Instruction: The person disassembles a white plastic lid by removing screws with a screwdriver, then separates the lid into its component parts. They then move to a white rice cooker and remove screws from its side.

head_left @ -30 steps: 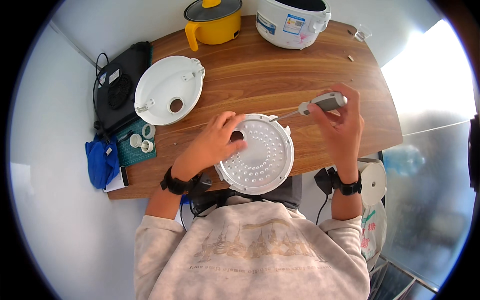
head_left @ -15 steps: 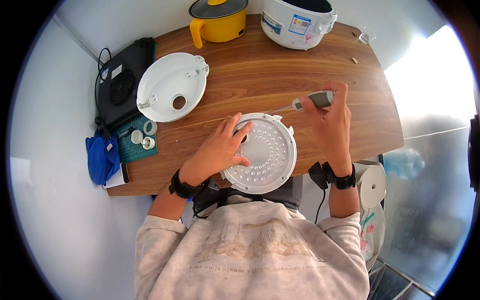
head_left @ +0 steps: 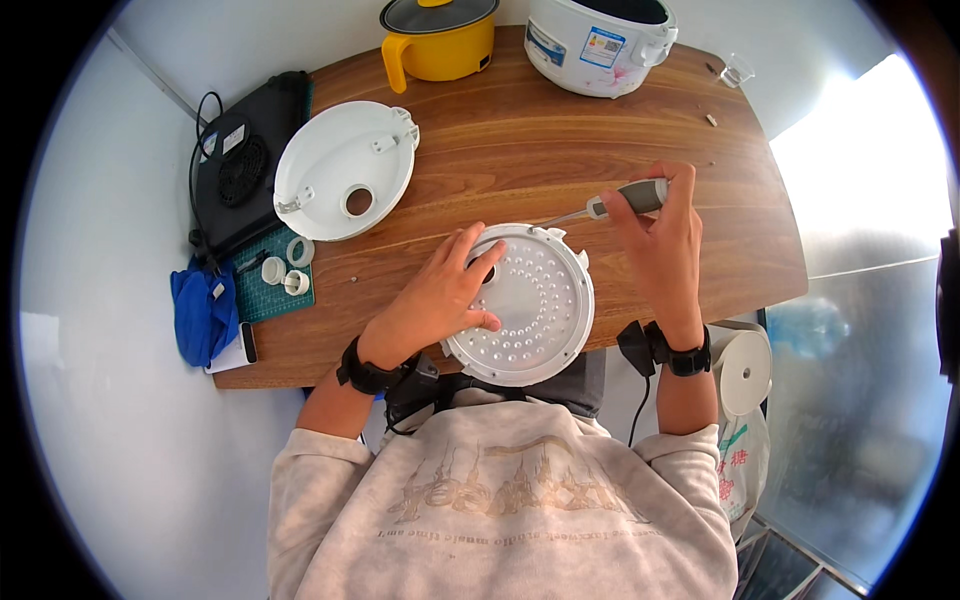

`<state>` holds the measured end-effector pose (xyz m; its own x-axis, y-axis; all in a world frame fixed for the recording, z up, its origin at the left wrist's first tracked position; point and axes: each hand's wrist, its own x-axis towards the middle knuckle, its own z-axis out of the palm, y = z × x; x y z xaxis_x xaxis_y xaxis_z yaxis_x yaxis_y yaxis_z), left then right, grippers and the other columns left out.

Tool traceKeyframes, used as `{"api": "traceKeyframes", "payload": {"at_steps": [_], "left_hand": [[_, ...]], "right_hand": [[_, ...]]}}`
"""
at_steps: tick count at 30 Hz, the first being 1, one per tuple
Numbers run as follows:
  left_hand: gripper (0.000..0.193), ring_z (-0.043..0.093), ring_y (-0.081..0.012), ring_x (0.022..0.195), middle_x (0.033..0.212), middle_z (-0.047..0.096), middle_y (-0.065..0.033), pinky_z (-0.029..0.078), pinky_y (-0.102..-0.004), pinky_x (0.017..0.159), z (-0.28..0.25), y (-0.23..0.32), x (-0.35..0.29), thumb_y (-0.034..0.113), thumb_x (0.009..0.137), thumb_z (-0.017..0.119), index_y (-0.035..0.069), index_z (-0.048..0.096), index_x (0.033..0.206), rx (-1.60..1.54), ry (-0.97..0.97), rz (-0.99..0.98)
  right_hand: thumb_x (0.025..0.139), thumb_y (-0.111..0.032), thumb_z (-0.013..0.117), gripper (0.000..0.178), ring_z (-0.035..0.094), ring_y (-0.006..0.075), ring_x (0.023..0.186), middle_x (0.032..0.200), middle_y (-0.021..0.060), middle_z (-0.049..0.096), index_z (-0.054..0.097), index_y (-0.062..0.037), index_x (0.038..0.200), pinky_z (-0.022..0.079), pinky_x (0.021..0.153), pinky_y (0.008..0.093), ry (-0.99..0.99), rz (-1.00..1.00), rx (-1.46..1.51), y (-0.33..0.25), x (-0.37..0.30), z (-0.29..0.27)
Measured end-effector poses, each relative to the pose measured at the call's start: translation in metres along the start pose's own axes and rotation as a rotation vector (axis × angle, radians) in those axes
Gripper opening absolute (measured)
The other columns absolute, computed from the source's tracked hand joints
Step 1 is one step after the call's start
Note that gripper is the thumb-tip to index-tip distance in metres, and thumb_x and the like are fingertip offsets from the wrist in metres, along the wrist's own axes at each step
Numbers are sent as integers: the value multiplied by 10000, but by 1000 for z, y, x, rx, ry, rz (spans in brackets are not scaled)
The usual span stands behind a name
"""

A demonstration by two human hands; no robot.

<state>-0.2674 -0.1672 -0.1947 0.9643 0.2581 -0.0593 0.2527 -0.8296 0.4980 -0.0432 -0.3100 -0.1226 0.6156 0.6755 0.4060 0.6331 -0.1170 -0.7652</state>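
Observation:
A round, dimpled inner lid [head_left: 525, 330] of a rice cooker, pale grey with tabs on its rim, lies at the table's front edge and juts over it. My left hand [head_left: 440, 290] is closed on its left side, thumb and fingers pressing the upper face beside a hole they partly cover. In my right hand [head_left: 655, 235] is a screwdriver [head_left: 640, 196] with a grey and white handle, held above the table. Its thin shank slants left to the far rim of the lid, where the tip is close to a small screw spot; contact is hard to judge.
A white outer cover [head_left: 340, 150] with a round hole lies at the left. Beside it are a black appliance [head_left: 245, 170], white rings [head_left: 300, 251] on a green mat [head_left: 262, 308] and a blue cloth [head_left: 203, 315]. A yellow pot [head_left: 445, 55] and white cooker body [head_left: 580, 60] stand at the back.

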Motion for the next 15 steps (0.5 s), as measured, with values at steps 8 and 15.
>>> {"api": "traceKeyframes", "payload": {"at_steps": [8,15], "left_hand": [[947,294,-462,1470,1600,252,-223,358,-527,1178,0,-1,0,469,741,847,99,439,1512,-14,-7,-9],[944,287,-472,1471,1605,244,-228,352,-536,1179,0,0,0,485,754,831,98,433,1518,-16,-17,-11]], "right_hand": [[914,-153,772,414,676,223,683,815,129,676,420,-45,1102,554,655,328,49,52,-27,-6,6,-10],[918,-170,772,415,666,217,673,800,132,662,414,-57,1097,533,624,321,0,62,0,6,3,-3]]}}
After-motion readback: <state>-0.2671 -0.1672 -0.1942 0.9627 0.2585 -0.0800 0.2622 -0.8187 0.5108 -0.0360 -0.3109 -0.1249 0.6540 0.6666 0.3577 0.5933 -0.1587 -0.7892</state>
